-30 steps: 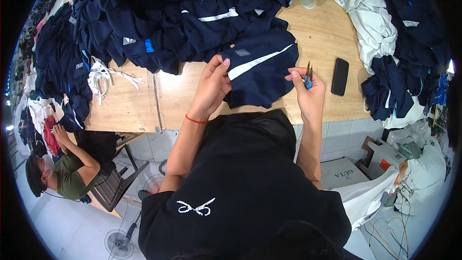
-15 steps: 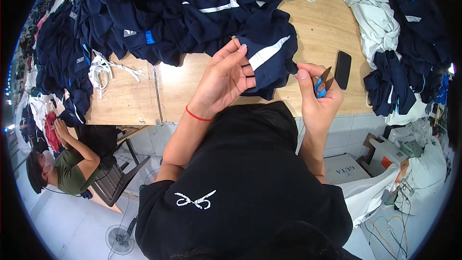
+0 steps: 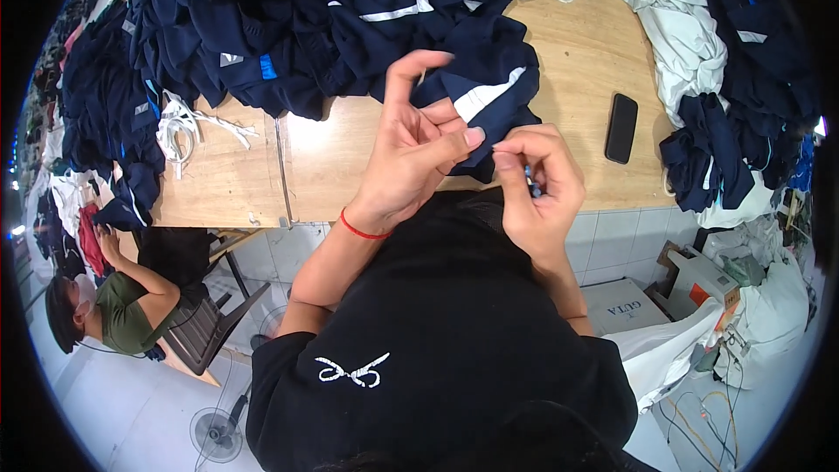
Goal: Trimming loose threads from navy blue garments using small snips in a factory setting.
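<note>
A navy garment (image 3: 502,109) with a white stripe lies across my left hand (image 3: 415,140). That hand's thumb presses the garment's near edge against the fingers, and its index finger is raised off the cloth. My right hand (image 3: 544,183) is closed beside that edge, thumb and index fingertips pinched together. Whatever is between those fingertips is too small to make out. Blue-handled thread snips (image 3: 531,182) are tucked in the right palm, mostly hidden by the fingers.
A large heap of navy garments (image 3: 262,26) covers the table's far side. White cords (image 3: 179,135) lie at left, a black phone (image 3: 621,128) at right. White cloth (image 3: 677,26) hangs over the right edge. Another person (image 3: 131,306) sits at lower left.
My right hand has moved left, close to the left thumb, and turned so that the snips show less. My left thumb has come down onto the cloth and the index finger has lifted.
</note>
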Motion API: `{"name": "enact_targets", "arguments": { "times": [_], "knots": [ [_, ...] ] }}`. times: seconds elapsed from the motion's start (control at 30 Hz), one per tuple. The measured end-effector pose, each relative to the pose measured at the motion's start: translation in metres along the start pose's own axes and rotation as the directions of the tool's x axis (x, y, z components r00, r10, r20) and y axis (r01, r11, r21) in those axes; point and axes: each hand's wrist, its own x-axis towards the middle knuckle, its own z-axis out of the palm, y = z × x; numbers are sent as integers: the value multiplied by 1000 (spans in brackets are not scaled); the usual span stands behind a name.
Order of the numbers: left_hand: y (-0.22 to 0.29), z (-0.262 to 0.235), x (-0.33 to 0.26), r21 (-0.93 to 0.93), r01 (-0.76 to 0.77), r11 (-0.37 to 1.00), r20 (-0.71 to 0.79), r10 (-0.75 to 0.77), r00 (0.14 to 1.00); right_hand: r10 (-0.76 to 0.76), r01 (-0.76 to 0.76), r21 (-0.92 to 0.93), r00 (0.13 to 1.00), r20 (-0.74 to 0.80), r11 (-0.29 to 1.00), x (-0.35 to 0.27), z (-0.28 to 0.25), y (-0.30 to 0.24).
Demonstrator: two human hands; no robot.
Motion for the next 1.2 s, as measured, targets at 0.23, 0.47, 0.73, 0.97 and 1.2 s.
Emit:
{"name": "enact_targets", "arguments": {
  "times": [0.23, 0.47, 0.73, 0.97, 1.2],
  "knots": [
    [-6, -7, 2, -50, -90, 995, 48, 92, 995, 265, -266, 206, 964, 34, 942, -12, -14, 0],
    [-10, -3, 3, 33, -164, 986, 48, 162, 986, 48, -57, -103, 995, -90, 993, -17, -4, 9],
    [-7, -4, -2, 198, -236, 951, 100, 220, 970, -149, 102, -300, 979, -137, 948, -9, 1, 4],
    [-7, -4, -3, 284, -263, 922, 144, 231, 962, -175, 125, -351, 978, -115, 928, -7, 0, 2],
    [-5, -3, -3, 270, -239, 933, 94, 221, 971, -9, -30, -169, 974, -227, 985, -13, -6, 8]
  ]
}}
